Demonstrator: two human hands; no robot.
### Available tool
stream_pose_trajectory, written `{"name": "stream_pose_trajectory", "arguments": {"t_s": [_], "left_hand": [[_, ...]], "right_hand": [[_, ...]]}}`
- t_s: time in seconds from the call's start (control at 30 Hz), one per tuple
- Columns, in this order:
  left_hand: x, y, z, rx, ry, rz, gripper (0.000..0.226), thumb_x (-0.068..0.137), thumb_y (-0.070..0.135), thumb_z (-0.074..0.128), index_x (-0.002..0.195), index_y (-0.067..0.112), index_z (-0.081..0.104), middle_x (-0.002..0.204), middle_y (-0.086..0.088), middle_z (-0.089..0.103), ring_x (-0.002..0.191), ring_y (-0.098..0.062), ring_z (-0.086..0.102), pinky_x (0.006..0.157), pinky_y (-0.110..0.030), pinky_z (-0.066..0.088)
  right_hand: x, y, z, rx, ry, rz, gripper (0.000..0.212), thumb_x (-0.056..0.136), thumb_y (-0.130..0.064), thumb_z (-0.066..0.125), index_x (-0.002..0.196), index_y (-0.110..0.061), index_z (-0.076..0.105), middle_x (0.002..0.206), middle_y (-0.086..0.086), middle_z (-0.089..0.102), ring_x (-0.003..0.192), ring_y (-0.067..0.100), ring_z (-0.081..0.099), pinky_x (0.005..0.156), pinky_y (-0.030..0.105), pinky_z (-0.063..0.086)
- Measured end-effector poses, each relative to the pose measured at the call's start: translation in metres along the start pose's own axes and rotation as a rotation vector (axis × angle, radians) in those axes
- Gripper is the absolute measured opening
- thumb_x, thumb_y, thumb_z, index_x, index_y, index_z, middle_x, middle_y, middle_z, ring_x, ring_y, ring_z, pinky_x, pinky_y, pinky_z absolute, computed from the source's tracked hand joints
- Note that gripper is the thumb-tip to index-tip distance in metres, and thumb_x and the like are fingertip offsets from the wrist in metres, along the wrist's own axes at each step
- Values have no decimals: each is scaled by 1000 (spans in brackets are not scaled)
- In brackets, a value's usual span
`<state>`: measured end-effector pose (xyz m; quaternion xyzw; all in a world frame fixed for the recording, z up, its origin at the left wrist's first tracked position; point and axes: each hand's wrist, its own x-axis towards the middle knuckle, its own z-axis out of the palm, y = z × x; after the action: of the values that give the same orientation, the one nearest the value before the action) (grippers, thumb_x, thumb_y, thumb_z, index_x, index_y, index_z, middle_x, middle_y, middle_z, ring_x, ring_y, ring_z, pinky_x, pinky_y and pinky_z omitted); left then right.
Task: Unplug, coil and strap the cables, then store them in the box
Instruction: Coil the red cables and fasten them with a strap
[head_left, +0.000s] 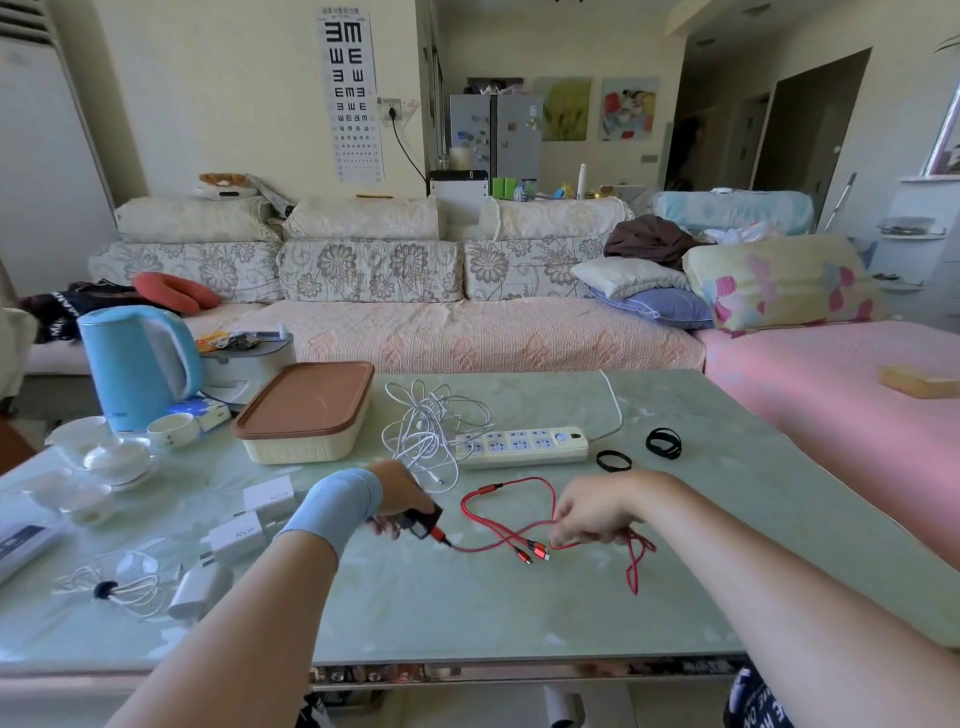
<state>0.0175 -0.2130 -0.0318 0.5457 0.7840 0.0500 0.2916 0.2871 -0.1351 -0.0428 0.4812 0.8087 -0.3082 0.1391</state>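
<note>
A red multi-head cable lies in loose loops on the green table between my hands. My left hand, with a blue wristband, grips the black charger plug at the cable's end. My right hand pinches the red cable further along. A tangle of white cables runs into the white power strip. Two black straps lie right of the strip. The cream box with a brown lid stands shut behind my left hand. A strapped white cable coil lies at the near left.
White chargers lie left of my left arm. A blue kettle, cups and bowls crowd the table's far left. The table's front edge is close to me. A sofa runs behind the table.
</note>
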Motion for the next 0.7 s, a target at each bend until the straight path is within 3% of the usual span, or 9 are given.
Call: {"name": "stream_pose_trajectory", "arguments": {"t_s": [0.1,0.2,0.37,0.5,0.63,0.7], "left_hand": [[7,-8,12,154,-81,-77,24,85,31,57,82,9,66,71,-9,66,53,-21,59,53,-22,48],[18,-14,23,281,-77,-86,32,83,42,58,81,12,67,76,-6,69,59,-20,58,60,-24,48],[36,-13,29,386,-66,-22,50,84,56,57,108,14,71,104,-1,68,90,-20,61,84,-29,49],[43,15,28,463,-63,72,50,91,53,53,128,20,61,132,3,55,124,-20,51,106,-35,37],[57,54,29,324,59,238,36,94,41,54,121,20,65,126,1,61,116,-21,56,104,-36,43],[68,75,34,213,165,307,27,92,35,54,111,23,69,117,0,65,104,-23,60,95,-33,49]], "right_hand": [[10,0,16,34,-153,27,18,95,-18,60,108,-9,69,74,4,60,55,16,57,51,27,52],[18,-2,21,37,-125,-46,16,93,-13,61,105,-13,72,82,2,65,69,18,62,66,27,54],[25,-6,18,147,93,-189,19,85,-27,63,90,-13,75,79,2,69,65,14,62,60,27,55],[39,5,5,166,396,-170,25,88,-23,50,90,-27,75,75,-9,69,54,3,60,57,21,47],[57,29,-6,138,583,-96,28,91,-21,48,87,-31,74,72,-18,62,66,9,58,61,24,43],[66,46,-12,54,647,-38,28,91,-21,48,91,-32,74,85,-17,64,84,13,61,70,26,45]]}}
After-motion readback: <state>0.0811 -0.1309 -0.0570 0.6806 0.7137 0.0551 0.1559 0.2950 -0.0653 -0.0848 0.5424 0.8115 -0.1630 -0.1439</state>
